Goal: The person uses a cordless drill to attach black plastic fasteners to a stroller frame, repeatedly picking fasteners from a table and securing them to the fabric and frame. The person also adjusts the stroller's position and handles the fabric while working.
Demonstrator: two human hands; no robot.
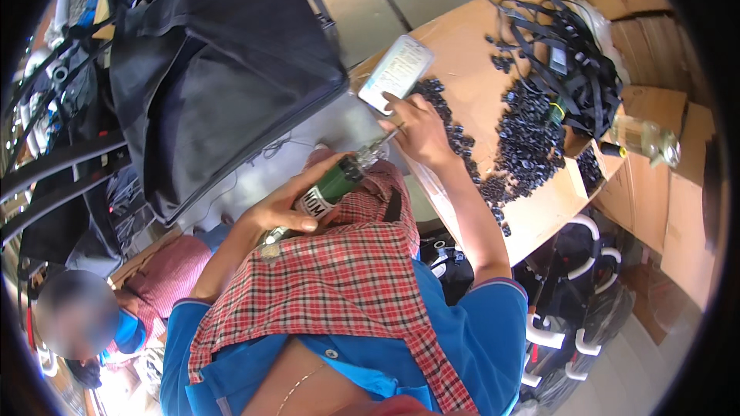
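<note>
Our L hand (279, 209) is gripping the green tool (339, 181) round its body, over our lap, and its tip is pointing at our R hand (424, 135). R hand's finger is touching the phone (401, 68); we can't tell if its other fingers are pinching the tip. The tip's sitting v. close to them, so a slipping L grip could prob. be jabbing skin. The phone's lying at the bench (462, 42) edge, so a hard push could be tipping it off, poss. w/ some small black parts (532, 139). Further out, tangled black straps (570, 46) are crowding the far end, nr. a clear bottle (651, 141). A big black bag (239, 69) is blocking our left; cardboard boxes (655, 104) are hemming in the right.
</note>
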